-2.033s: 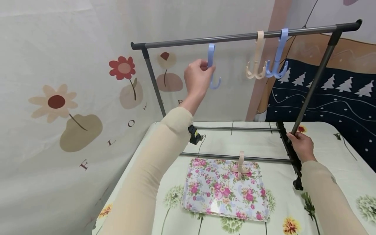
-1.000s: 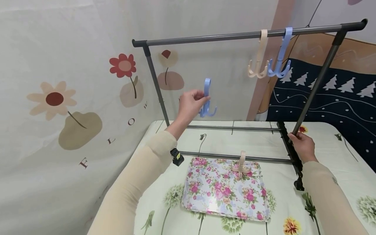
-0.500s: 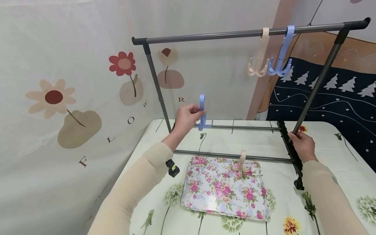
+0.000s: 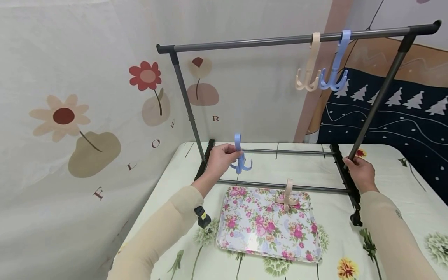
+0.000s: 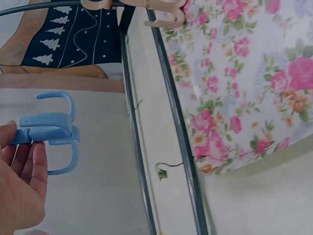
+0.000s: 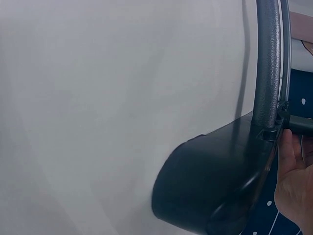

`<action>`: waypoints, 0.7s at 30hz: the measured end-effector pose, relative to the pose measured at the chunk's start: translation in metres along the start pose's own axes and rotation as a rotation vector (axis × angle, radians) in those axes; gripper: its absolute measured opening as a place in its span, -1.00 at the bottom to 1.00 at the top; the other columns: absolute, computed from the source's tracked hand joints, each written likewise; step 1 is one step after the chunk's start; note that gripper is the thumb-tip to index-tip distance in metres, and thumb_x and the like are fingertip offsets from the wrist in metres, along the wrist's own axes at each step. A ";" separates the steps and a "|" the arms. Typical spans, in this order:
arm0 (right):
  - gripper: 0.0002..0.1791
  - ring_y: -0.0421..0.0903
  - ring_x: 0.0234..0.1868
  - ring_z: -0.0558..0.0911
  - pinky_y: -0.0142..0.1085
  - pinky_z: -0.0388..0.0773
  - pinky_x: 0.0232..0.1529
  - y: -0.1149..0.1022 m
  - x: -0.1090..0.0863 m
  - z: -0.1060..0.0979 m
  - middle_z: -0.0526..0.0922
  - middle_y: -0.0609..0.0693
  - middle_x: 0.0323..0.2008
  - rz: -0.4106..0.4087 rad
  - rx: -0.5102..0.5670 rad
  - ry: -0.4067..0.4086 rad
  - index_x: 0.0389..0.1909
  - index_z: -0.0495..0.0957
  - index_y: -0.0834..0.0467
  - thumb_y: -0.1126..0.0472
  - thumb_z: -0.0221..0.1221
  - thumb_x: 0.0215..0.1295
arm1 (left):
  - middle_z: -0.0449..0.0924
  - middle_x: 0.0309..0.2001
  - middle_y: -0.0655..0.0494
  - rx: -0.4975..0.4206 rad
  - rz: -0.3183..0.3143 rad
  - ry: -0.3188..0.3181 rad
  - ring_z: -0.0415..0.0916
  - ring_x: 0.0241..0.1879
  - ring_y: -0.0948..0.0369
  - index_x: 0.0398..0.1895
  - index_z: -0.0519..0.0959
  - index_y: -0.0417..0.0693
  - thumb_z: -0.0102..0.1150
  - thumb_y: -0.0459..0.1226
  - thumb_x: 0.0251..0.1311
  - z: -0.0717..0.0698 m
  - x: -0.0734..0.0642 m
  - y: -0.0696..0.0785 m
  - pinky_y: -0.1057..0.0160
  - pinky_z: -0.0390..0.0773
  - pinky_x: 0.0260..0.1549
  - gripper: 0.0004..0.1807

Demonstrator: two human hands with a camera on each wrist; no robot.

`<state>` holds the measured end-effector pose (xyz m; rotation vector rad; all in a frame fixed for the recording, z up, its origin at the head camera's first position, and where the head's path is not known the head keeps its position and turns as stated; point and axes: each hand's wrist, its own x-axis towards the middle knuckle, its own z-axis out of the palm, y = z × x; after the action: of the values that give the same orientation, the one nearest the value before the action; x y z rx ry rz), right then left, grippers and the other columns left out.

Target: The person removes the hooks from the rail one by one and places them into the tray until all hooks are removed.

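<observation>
My left hand [image 4: 221, 158] pinches the stem of a blue multi-prong hook [image 4: 240, 166], held upright above the lower bars of a dark metal rack [image 4: 280, 42]. In the left wrist view the blue hook [image 5: 49, 131] shows its curved prongs, with fingers and thumb at its stem. My right hand [image 4: 361, 173] grips the foot of the rack's right upright, just over the black base. From the top bar hang a beige hook [image 4: 308, 62] and a second blue hook [image 4: 336, 62], side by side toward the right.
On the flower-print table cloth [image 4: 413, 217] lies a floral tray [image 4: 262, 229], in front of the rack's lower front bar. Another beige hook [image 4: 288, 197] is on the tray's back part. A printed curtain [image 4: 105, 58] stands behind and at the left.
My left hand has come down from the top bar to near the lower bars, bringing the blue hook with it. My right hand stays on the upright.
</observation>
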<state>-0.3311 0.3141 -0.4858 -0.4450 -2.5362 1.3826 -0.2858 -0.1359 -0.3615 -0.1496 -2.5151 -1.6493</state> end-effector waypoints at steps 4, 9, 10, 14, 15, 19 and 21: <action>-0.36 -0.03 -0.22 0.46 -0.30 0.37 -0.34 -0.001 -0.001 -0.001 0.56 0.29 0.01 0.002 -0.004 -0.001 0.18 0.50 0.33 -0.17 -0.05 0.50 | 0.71 -0.31 0.10 -0.014 -0.024 -0.004 0.69 -0.21 -0.01 -0.27 0.69 -0.12 0.37 -0.21 0.22 0.005 -0.004 -0.010 0.03 0.62 -0.11 -0.84; -0.37 0.01 -0.20 0.44 -0.27 0.34 -0.33 -0.004 -0.003 -0.002 0.55 0.29 0.01 0.002 -0.002 -0.006 0.19 0.50 0.34 -0.15 -0.04 0.51 | 0.70 -0.34 0.08 -0.016 -0.048 -0.016 0.67 -0.22 -0.04 -0.30 0.69 -0.14 0.38 -0.24 0.20 0.012 -0.010 -0.022 -0.03 0.62 -0.13 -0.86; -0.37 0.03 -0.19 0.43 -0.25 0.34 -0.33 -0.004 -0.003 -0.003 0.54 0.30 0.02 0.005 0.002 -0.008 0.19 0.49 0.35 -0.15 -0.04 0.51 | 0.70 -0.35 0.08 -0.015 -0.054 -0.023 0.67 -0.21 -0.04 -0.30 0.69 -0.14 0.38 -0.25 0.20 0.013 -0.011 -0.025 -0.02 0.62 -0.13 -0.87; -0.35 0.08 -0.15 0.42 -0.22 0.32 -0.33 -0.005 -0.004 -0.003 0.51 0.31 0.06 0.022 0.010 -0.013 0.21 0.46 0.36 -0.15 -0.04 0.51 | 0.70 -0.36 0.10 -0.003 -0.067 -0.052 0.66 -0.26 0.06 -0.30 0.69 -0.13 0.38 -0.24 0.20 0.017 -0.017 -0.035 0.03 0.62 -0.16 -0.86; -0.35 0.08 -0.15 0.42 -0.21 0.32 -0.33 -0.005 -0.003 -0.004 0.51 0.31 0.06 0.025 0.010 -0.014 0.22 0.46 0.37 -0.15 -0.05 0.51 | 0.70 -0.36 0.11 0.001 -0.068 -0.058 0.66 -0.27 0.09 -0.30 0.69 -0.13 0.38 -0.23 0.20 0.018 -0.018 -0.037 0.07 0.63 -0.17 -0.86; -0.36 0.03 -0.19 0.43 -0.22 0.33 -0.34 -0.005 -0.003 -0.003 0.54 0.27 0.00 0.028 0.005 -0.011 0.21 0.47 0.36 -0.15 -0.03 0.51 | 0.69 -0.37 0.13 0.015 -0.063 -0.078 0.63 -0.29 0.13 -0.31 0.70 -0.11 0.38 -0.22 0.20 0.022 -0.025 -0.044 0.10 0.62 -0.23 -0.86; -0.37 -0.02 -0.24 0.44 -0.24 0.35 -0.34 -0.005 -0.003 -0.003 0.56 0.24 -0.06 0.025 0.001 -0.006 0.19 0.49 0.35 -0.14 -0.02 0.51 | 0.69 -0.36 0.12 0.010 -0.059 -0.091 0.64 -0.26 0.04 -0.30 0.70 -0.11 0.38 -0.21 0.21 0.025 -0.028 -0.046 0.06 0.62 -0.22 -0.86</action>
<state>-0.3281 0.3124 -0.4802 -0.4746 -2.5427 1.3964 -0.2664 -0.1319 -0.4175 -0.1536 -2.6186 -1.6882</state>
